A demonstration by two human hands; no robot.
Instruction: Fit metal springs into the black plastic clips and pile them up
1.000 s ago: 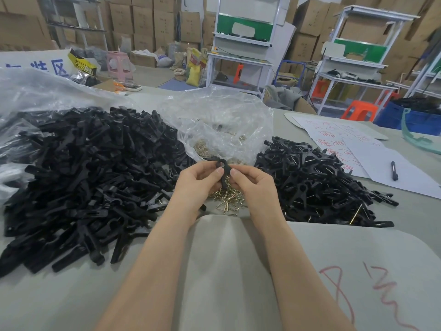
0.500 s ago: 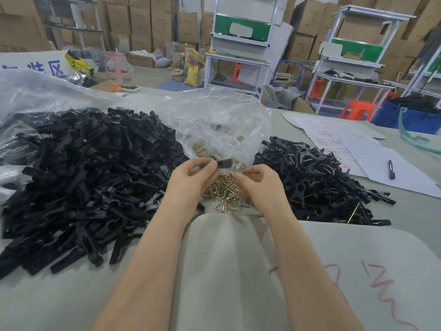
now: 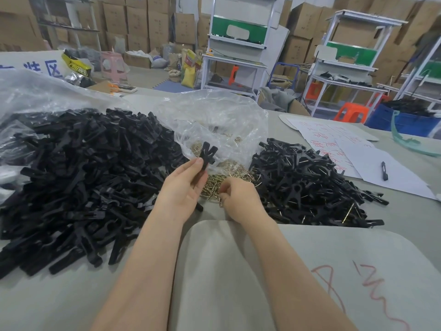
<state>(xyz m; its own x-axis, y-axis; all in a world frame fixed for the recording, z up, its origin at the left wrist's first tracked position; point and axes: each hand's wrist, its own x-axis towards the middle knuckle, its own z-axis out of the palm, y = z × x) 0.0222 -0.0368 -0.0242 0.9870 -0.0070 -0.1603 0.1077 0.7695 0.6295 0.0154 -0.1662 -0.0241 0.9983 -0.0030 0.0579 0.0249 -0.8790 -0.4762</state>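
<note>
My left hand (image 3: 182,187) holds a black plastic clip (image 3: 206,154) upright between thumb and fingers, its forked top pointing up. My right hand (image 3: 239,199) is lower, beside it, its fingertips pinching a brass metal spring (image 3: 220,201) at the edge of the loose spring heap (image 3: 216,185). A big pile of bare black clips (image 3: 78,177) lies to the left. A smaller pile of clips fitted with springs (image 3: 307,180) lies to the right.
A clear plastic bag (image 3: 214,120) with more springs sits behind the heap. White sheets with red writing (image 3: 334,139) and a black pen (image 3: 383,170) lie at the right. A pale board (image 3: 286,271) lies under my forearms. Shelves and cartons stand beyond the table.
My hands have drawn apart. The left has lifted the clip upright, and the right has dropped to the spring heap and pinched a spring.
</note>
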